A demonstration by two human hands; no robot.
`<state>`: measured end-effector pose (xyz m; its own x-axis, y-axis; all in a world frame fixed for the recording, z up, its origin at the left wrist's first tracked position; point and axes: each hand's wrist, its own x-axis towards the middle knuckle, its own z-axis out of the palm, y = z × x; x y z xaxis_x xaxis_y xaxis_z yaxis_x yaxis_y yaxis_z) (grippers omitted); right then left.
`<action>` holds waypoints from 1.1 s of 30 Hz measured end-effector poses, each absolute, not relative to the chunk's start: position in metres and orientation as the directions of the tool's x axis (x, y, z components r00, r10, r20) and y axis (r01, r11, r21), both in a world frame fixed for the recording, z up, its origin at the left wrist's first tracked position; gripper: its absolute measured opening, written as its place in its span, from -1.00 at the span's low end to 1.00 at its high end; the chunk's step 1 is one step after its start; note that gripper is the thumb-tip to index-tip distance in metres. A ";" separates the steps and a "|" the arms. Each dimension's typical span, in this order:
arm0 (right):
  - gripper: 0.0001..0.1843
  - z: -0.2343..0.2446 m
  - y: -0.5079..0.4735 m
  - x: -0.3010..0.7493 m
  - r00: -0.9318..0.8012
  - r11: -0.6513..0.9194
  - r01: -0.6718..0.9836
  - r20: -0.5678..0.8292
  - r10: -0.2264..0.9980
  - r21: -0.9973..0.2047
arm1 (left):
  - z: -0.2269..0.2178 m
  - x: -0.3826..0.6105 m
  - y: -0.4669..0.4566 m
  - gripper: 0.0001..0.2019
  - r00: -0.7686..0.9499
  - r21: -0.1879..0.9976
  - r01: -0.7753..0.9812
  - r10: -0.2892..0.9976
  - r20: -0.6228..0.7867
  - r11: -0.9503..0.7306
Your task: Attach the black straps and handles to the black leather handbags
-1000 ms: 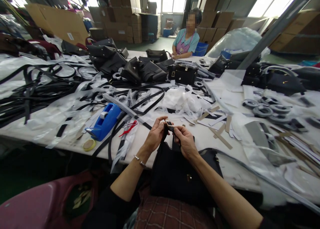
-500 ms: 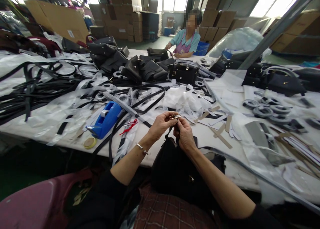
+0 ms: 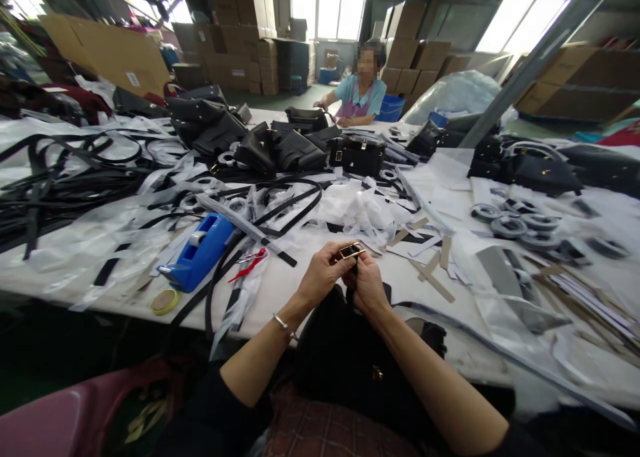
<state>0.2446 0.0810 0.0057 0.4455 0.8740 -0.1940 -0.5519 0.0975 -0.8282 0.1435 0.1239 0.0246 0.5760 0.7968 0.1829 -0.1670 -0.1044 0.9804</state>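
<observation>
Between my two hands is a gold-coloured buckle [image 3: 352,250] on a narrow black strap. My left hand [image 3: 323,270] pinches the buckle from the left, its fingers closed. On the right, my right hand [image 3: 369,285] is closed around the strap just under the buckle; its fingers partly hide the strap. A black handbag [image 3: 345,350] with a small gold clasp rests in my lap against the table edge, below both hands. The strap runs down toward this bag.
A blue tape dispenser [image 3: 203,250], a yellow tape roll [image 3: 165,302] and red-handled snips [image 3: 250,265] lie left of my hands. Black bags [image 3: 280,144] are heaped farther back. Black straps [image 3: 90,177] cover the left. A co-worker [image 3: 361,90] sits across the table [image 3: 280,297].
The buckle has been tilted, so its open frame faces me more. My hands sit slightly lower in the picture, and the whole view has shifted a little.
</observation>
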 end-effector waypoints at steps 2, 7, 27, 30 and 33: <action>-0.61 0.007 0.081 0.247 0.489 0.133 -0.538 -0.180 0.854 -0.832 | 0.025 0.144 0.122 -0.65 0.578 0.981 -0.084 0.794 0.190 -0.174; -0.58 0.016 0.081 0.256 0.567 0.157 -0.503 -0.188 0.802 -0.850 | 0.022 0.149 0.117 -0.63 0.592 0.977 0.016 0.789 0.162 -0.213; -0.54 0.057 0.075 0.293 0.416 0.220 -0.382 0.046 0.908 -0.898 | 0.031 0.157 0.116 -0.53 0.803 0.924 0.068 0.529 -0.274 0.375; -0.59 0.068 0.075 0.307 0.392 0.274 -0.495 0.070 0.917 -0.824 | 0.037 0.157 0.116 -0.59 0.840 0.922 0.150 0.447 -0.309 0.357; -0.66 0.074 0.073 0.320 0.403 0.333 -0.588 0.091 0.911 -0.737 | 0.042 0.153 0.117 -0.60 0.884 0.924 0.174 0.360 -0.299 0.341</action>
<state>0.3199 0.0729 0.0738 0.4027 0.9108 0.0910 -0.5876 0.3335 -0.7373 0.1532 0.1168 0.0416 0.8836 0.3603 -0.2989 0.1736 0.3408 0.9240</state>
